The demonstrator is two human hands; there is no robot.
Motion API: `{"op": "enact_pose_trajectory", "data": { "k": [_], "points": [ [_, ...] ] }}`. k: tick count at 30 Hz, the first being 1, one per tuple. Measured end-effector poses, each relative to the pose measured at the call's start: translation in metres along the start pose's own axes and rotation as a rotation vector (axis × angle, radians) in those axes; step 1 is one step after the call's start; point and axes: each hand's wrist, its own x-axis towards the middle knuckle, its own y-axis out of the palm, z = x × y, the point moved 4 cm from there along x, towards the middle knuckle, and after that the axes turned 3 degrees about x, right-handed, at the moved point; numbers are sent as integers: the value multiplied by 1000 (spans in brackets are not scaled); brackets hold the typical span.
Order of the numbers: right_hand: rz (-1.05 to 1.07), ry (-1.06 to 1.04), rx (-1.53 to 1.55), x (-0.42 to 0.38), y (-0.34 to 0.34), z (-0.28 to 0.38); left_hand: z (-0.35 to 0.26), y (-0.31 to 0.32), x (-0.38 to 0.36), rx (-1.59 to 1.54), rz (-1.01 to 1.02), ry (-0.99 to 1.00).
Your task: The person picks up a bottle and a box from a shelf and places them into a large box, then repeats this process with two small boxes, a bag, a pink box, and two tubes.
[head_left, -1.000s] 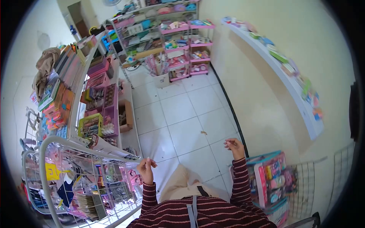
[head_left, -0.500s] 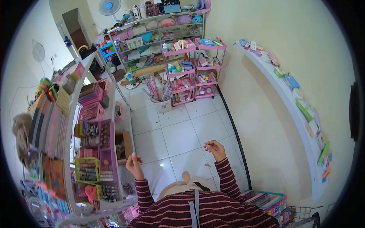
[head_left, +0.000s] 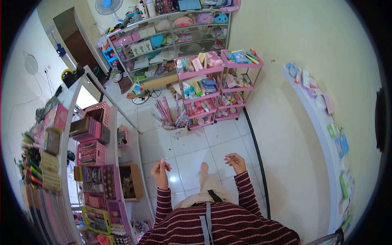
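Note:
My left hand (head_left: 160, 174) hangs over the white tiled floor, thumb upward and fingers loosely bent, holding nothing. It is nearest to the shelf rack on the left, where an open brown cardboard box (head_left: 131, 181) sits low down. Across from it, my right hand (head_left: 235, 163) is raised at a similar height, empty, with relaxed fingers slightly apart. Neither hand touches any goods. Ahead of them stand two pink tiered carts (head_left: 200, 74) filled with small boxes and bottles. Beside the carts is a white bin (head_left: 176, 131) holding rolled and long thin items.
The left shelf rack (head_left: 65, 134) carries baskets, pens and notebooks. A narrow white wall shelf (head_left: 316, 134) with small packages curves along the right. A glass display case (head_left: 143, 61) stands at the back, near a fan (head_left: 109, 6). White floor tiles (head_left: 192, 163) lie between.
My view has moved forward; the carts, bin and display case appear closer. One foot has stepped out ahead. Both hands remain empty.

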Motion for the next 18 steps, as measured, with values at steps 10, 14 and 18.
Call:
{"op": "enact_pose_trajectory", "data": {
  "k": [10, 14, 18],
  "points": [
    [97, -205, -39, 236, 44, 85, 7, 75, 178, -3, -37, 6],
    [93, -298, -222, 306, 72, 94, 46, 101, 218, -43, 41, -68],
    [135, -326, -226, 371, 102, 104, 74, 127, 277, -2, 106, -57]
  ]
}}
